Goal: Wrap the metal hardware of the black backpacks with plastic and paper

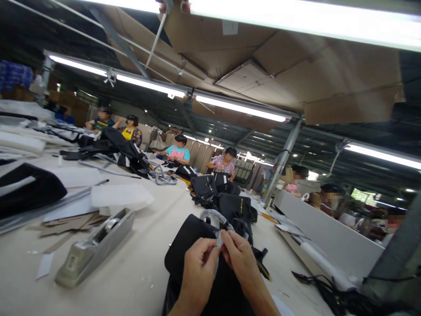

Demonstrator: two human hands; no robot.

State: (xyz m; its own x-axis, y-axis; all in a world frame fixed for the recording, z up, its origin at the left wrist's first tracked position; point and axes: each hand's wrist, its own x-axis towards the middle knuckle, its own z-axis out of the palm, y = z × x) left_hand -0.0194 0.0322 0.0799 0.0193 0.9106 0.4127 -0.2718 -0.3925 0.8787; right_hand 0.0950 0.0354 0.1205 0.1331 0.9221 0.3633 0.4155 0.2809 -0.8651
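A black backpack lies on the table right in front of me. Its top handle looks wrapped in clear plastic and arches up from the bag. Over the bag, my left hand pinches a bit of clear plastic wrap between thumb and fingers. Close beside it, almost touching, my right hand is closed on the same plastic at the base of the handle. The fingertips partly hide the plastic, and my forearms cover some of the bag.
To the left stands a tape dispenser, near cardboard pieces and white foam sheets. More black bags stand behind mine. Black straps lie at the right, below a low white partition. Several co-workers sit farther back.
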